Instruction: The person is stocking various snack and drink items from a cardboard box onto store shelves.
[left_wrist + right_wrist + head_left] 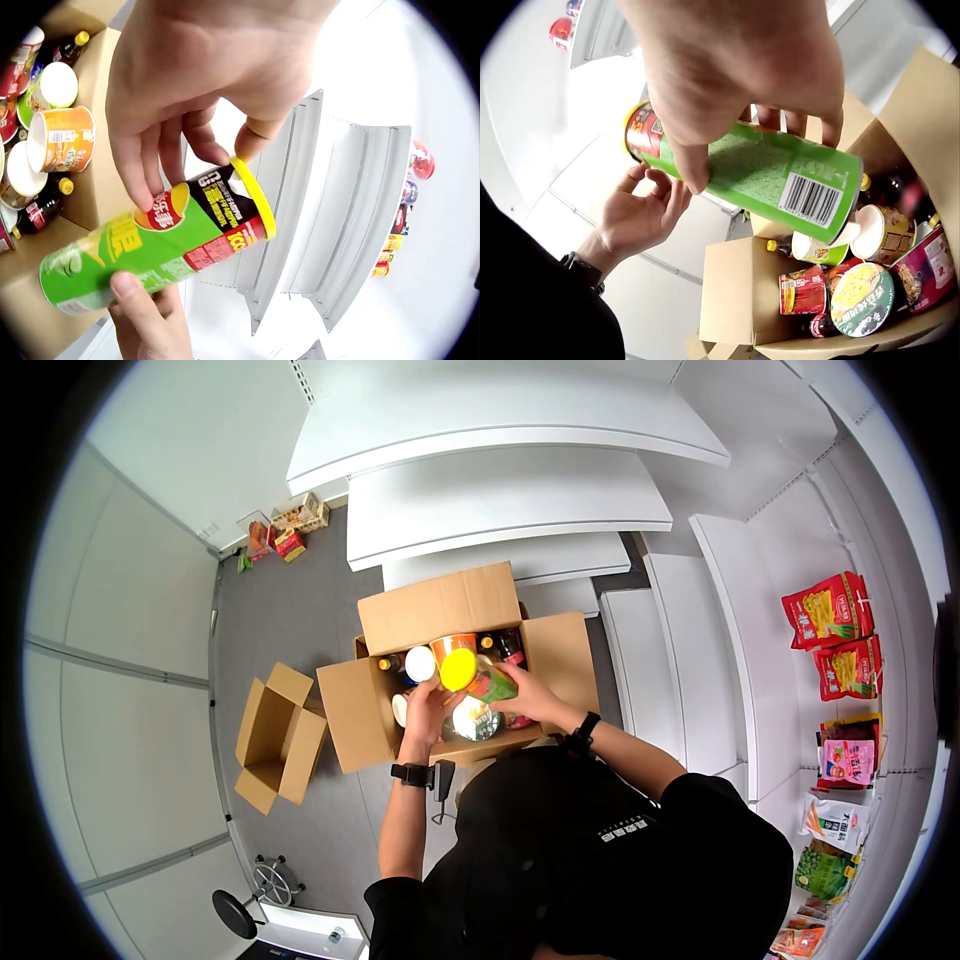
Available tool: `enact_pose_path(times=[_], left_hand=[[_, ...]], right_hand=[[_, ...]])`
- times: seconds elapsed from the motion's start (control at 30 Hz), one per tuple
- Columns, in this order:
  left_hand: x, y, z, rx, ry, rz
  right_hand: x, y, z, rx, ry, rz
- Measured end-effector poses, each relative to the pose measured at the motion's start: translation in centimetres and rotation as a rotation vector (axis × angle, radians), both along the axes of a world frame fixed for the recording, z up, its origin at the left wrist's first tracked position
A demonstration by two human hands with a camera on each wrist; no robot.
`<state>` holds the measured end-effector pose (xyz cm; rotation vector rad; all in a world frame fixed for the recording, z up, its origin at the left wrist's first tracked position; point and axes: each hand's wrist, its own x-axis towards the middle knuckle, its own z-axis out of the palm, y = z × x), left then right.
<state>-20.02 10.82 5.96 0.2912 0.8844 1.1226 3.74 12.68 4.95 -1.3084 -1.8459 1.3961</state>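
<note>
A green chip can (135, 247) with a yellow lid (259, 199) is tilted above a big open cardboard box (360, 720). My right hand (742, 67) grips the can's green body, thumb on one side and fingers on the other. At the lid end, my left hand (202, 82) pinches the rim between thumb and fingertip. Beneath the can, the box holds an orange cup (64, 139), a red cup (804, 291), a green-lidded noodle bowl (862, 300) and several dark bottles with yellow caps. In the head view my left hand (424, 712) and right hand (533, 700) are over the box.
A smaller open box (280, 740) lies on the floor at left. White shelves (510, 500) stand ahead; bagged snacks (830, 610) line the right-hand shelf. Packaged goods (287, 540) sit by the far left wall, and a round stool (235, 913) stands at lower left.
</note>
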Motion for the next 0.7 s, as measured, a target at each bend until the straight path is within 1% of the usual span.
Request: enact_pose_path(times=[0.1, 0.13, 0.17, 0.23, 0.27, 0.37, 0.47, 0.7], left_hand=[[-0.3, 0.2, 0.2, 0.026, -0.006, -0.002], [-0.1, 0.1, 0.3, 0.031, 0.005, -0.003], [0.1, 0.0, 0.3, 0.035, 0.017, -0.004], [0.1, -0.2, -0.8, 0.029, 0.020, -0.045], [0.2, -0.3, -1.2, 0.021, 0.029, -0.062], [0.6, -0.6, -1.7, 0.021, 0.060, -0.116], [0.8, -0.9, -1.6, 0.042, 0.075, -0.143], [0.3, -1.1, -1.7, 0.064, 0.123, -0.136]], right_hand=[[0.4, 0.3, -0.7, -0.133, 0.154, -0.111], [0.7, 0.5, -0.8, -0.120, 0.173, -0.119], [0.9, 0.7, -0.9, -0.167, 0.244, -0.137], [1.3, 1.3, -1.1, -0.262, 0.387, -0.171], [1.4, 1.4, 0.0, -0.310, 0.449, -0.177], [1.8, 1.9, 3.2, -0.311, 0.449, -0.216], [2.3, 2.4, 6.2, -0.332, 0.477, -0.304], [4.7, 4.2, 9.3, -0.285, 0.642, -0.339]])
